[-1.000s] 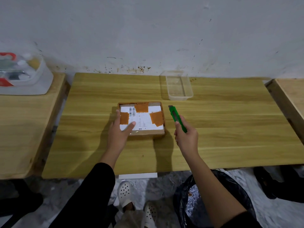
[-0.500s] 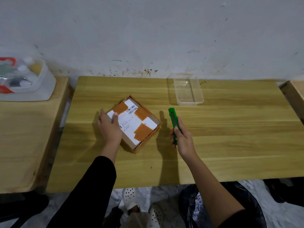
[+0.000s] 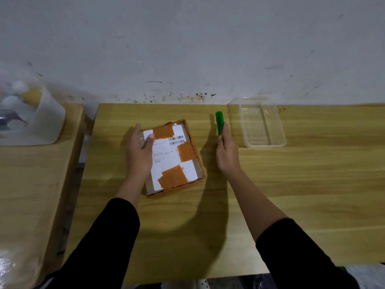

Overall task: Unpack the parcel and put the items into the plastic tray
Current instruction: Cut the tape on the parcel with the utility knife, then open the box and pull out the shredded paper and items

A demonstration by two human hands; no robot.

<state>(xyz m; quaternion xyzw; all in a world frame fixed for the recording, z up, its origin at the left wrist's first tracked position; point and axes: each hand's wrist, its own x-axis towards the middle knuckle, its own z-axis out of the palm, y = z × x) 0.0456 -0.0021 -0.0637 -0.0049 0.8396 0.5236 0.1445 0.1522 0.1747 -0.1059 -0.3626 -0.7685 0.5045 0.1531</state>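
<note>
A flat cardboard parcel [image 3: 177, 157] with a white shipping label and orange patches lies on the wooden table [image 3: 291, 184], its long side running away from me. My left hand [image 3: 139, 155] rests on its left part, thumb on the label, fingers around the far left corner. My right hand [image 3: 227, 155] is to the right of the parcel, closed on a green utility knife [image 3: 219, 123] that points away from me. The clear plastic tray [image 3: 277, 122] stands empty at the back of the table, right of the knife.
A second wooden table [image 3: 31, 184] stands to the left, with a translucent bin [image 3: 50, 122] of mixed items on it. The grey wall runs along the back edge. A dark bag lies on the floor below the front edge at right.
My left hand has turned the parcel clockwise, from crosswise through a diagonal to lengthwise. The right hand stays beside it with the knife. The camera has moved closer.
</note>
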